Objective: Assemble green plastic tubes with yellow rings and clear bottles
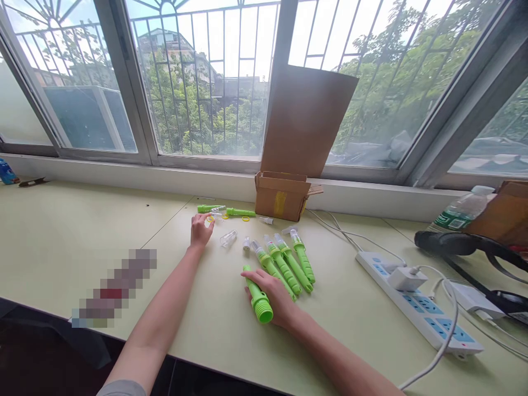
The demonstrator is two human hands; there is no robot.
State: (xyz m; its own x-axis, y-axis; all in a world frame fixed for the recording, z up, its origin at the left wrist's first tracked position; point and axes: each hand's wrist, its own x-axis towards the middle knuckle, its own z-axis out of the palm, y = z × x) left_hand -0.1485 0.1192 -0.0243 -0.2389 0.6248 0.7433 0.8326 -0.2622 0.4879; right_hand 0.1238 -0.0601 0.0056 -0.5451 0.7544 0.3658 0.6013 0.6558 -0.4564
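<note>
My right hand [274, 294] is wrapped round a green plastic flashlight-like tube [259, 302], its open threaded end facing me. Farther off, my left hand [201, 231] has thumb and fingertips closed at a small yellow ring [210, 219]. A clear plastic piece [216, 216] lies just beyond those fingertips. Another yellow ring [246, 219] rests near a green tube [240, 212] at the back. Between my hands are a clear plastic cap [228, 238] and a small white-and-clear part [246, 243]. Several green tubes with clear tops [284, 267] lie side by side, right of my right hand.
A small cardboard box [282, 198] stands against the window ledge, its tall flap raised. On the right are a white power strip [416, 308] with plugs and cables, black straps [466, 245] and a water bottle [462, 212]. A blurred-out item [115, 289] lies at the left.
</note>
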